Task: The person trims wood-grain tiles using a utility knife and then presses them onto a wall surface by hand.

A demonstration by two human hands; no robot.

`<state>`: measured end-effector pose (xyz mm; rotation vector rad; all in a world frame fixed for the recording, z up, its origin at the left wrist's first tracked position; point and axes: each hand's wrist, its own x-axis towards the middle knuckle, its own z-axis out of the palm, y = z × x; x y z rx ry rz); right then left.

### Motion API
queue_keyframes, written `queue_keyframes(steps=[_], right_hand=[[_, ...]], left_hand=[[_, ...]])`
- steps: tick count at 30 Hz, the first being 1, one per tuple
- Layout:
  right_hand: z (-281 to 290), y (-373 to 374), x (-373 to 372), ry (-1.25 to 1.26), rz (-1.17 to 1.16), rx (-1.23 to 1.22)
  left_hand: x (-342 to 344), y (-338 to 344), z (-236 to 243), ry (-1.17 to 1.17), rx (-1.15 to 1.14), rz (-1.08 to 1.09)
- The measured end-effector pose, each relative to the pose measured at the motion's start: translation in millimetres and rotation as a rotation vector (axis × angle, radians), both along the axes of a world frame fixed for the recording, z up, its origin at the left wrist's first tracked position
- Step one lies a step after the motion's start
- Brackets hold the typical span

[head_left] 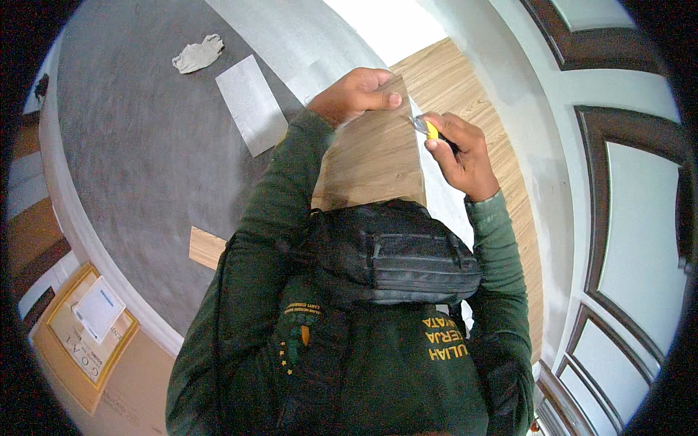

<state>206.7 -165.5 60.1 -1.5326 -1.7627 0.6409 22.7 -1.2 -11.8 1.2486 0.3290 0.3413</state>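
Observation:
My left hand (363, 98) grips the far end of a wood-patterned plank (363, 160), thumb on its face. The plank lies in front of me, its near end hidden behind the black bag (389, 254) at my waist. My right hand (462, 156) is closed around a yellow-and-black utility knife (430, 129), whose blade is at the plank's upper right edge; whether it touches is hard to tell. White underlay (443, 196) shows just right of the plank.
Wood-look flooring (487, 123) runs along a wall with dark-framed panels (632, 203). Left are dark floor (145, 145), a pale rectangular sheet (251, 109), a crumpled cloth (196, 54), a small wood offcut (206, 247) and cardboard (116, 400) bearing a framed board (65, 320).

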Motion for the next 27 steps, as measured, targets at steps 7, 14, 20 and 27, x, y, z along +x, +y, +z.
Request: queue_keyframes(steps=[7,14,20,27], right_hand=[[-9.6,6.8,7.1,0.039,-0.02,-0.016],[-12.5,11.2,4.7,0.0,-0.026,0.014],[-23.0,18.3,8.4,0.069,-0.064,0.098],[-14.2,11.9,5.2,0.049,-0.038,0.033]], left_hand=[[0.8,-1.8,4.2,-0.037,-0.007,-0.053],[0.7,1.4,3.8,0.012,0.08,-0.025],[5.4,-3.8,7.6,-0.013,-0.016,-0.101],[1.1,-1.2,5.1,0.021,0.03,-0.112]])
